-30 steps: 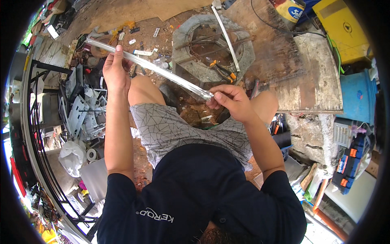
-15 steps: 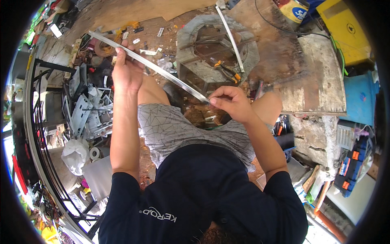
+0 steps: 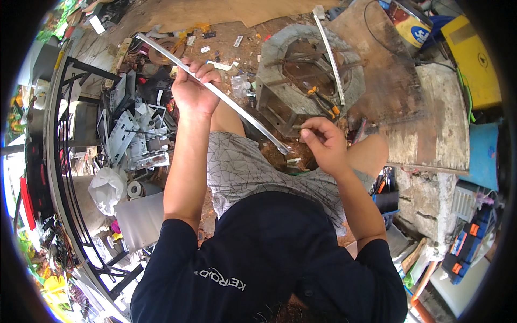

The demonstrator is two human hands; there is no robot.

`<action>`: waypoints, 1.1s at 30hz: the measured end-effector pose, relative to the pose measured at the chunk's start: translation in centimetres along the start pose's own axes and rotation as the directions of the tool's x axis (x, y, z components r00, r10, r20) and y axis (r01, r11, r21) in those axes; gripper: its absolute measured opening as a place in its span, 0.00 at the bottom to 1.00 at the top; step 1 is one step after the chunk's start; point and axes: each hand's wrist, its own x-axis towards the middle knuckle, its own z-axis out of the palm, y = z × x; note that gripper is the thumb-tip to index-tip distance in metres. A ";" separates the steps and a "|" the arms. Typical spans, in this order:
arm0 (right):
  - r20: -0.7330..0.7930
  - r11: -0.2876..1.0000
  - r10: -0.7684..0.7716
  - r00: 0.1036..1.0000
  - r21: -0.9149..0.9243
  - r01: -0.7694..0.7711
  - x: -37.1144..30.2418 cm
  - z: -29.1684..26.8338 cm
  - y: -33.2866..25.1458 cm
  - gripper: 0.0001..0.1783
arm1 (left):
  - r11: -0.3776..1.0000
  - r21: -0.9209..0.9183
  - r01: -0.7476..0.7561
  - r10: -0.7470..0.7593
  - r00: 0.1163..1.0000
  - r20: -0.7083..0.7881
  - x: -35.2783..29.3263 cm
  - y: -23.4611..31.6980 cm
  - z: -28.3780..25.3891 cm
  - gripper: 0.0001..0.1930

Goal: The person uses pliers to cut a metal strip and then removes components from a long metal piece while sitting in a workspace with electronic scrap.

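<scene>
- Your right hand (image 3: pixel 325 142) has come away from the near end of the metal strip (image 3: pixel 247 118), which it was touching half a second ago; your left hand (image 3: pixel 195 90) keeps its hold.
- Clamped in your left hand, the strip slants from far left to near middle, above your left knee and the ground, its near end free.
- Your right thumb and forefinger sit close together just right of that free end, apart from it; whether they pinch something small, you cannot tell.
- Hidden from view: your left palm's contact with the strip, partly covered by your own fingers, and the ground beneath your forearms.
- Cut off by the dark rim at right: a yellow box (image 3: pixel 474 59) and a blue tub (image 3: pixel 482 156).
- Hard to make out: the metal scrap (image 3: pixel 125 134) heaped to your left, too tangled to count.
- Two metal strips are in sight, one in your grip and a second strip (image 3: pixel 329 56) lying across the grey octagonal block (image 3: pixel 269 75) at the far side.
- One pair of orange-handled pliers (image 3: pixel 335 111) rests on the block's near right part, beside the second strip's near end.
- One white plastic bag (image 3: pixel 106 188) lies near left, next to a white roll (image 3: pixel 135 189).
</scene>
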 end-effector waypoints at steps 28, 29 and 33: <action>0.018 0.971 0.100 0.995 -0.221 -0.094 1.3 0.6 6.5 0.14 | 0.504 0.864 0.019 0.278 0.943 -0.183 -2.6 -1.9 0.1 0.36; -0.001 0.941 0.188 0.982 -0.287 -0.181 1.3 0.4 8.3 0.14 | 0.543 0.838 0.057 0.246 0.943 -0.223 -3.1 -1.7 -0.4 0.34; -0.026 0.841 0.425 0.905 -0.358 -0.406 0.6 -0.1 14.2 0.15 | 0.531 0.830 0.172 0.187 0.932 -0.312 -5.2 -2.2 -2.4 0.29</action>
